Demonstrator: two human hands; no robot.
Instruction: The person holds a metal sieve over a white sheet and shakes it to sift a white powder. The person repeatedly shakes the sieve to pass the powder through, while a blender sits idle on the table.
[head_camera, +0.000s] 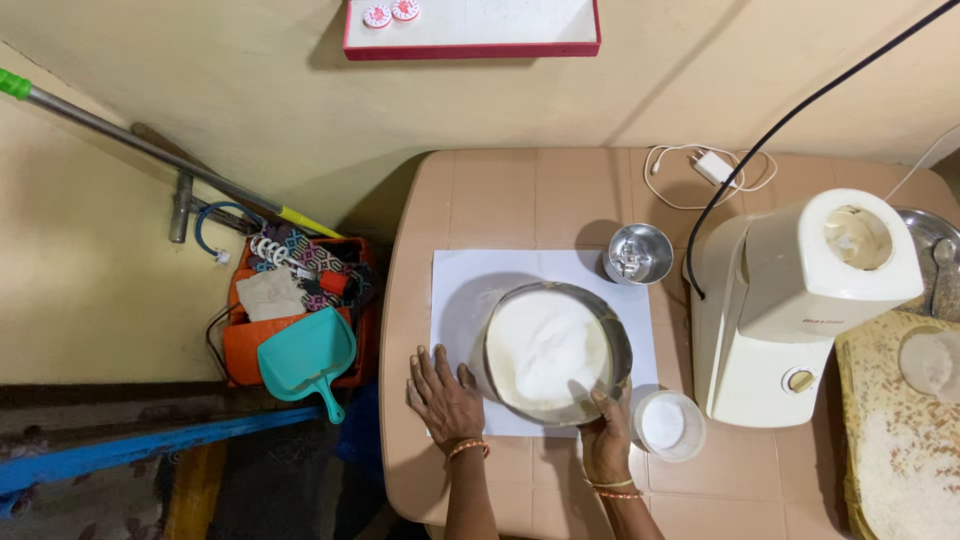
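Most of what I see is pale yellow wall (250, 90) and the tan tiled table (520, 190) pushed against it. On the table's right stands a cream grinder machine (800, 300), a black cable (800, 110) running up from it. A white paper sheet (455, 280) lies at the table's middle, carrying a round metal sieve (555, 350) filled with white flour. My left hand (445, 395) rests flat on the sheet just beside the sieve, fingers spread and gripping nothing; my right hand (607, 440) has its fingers closed on the sieve's near rim. Left of the table sits an orange crate (250, 345) with a teal dustpan (305, 360). Smaller still: a steel jar (638, 253), a white cup (668, 425), a white charger (712, 167).
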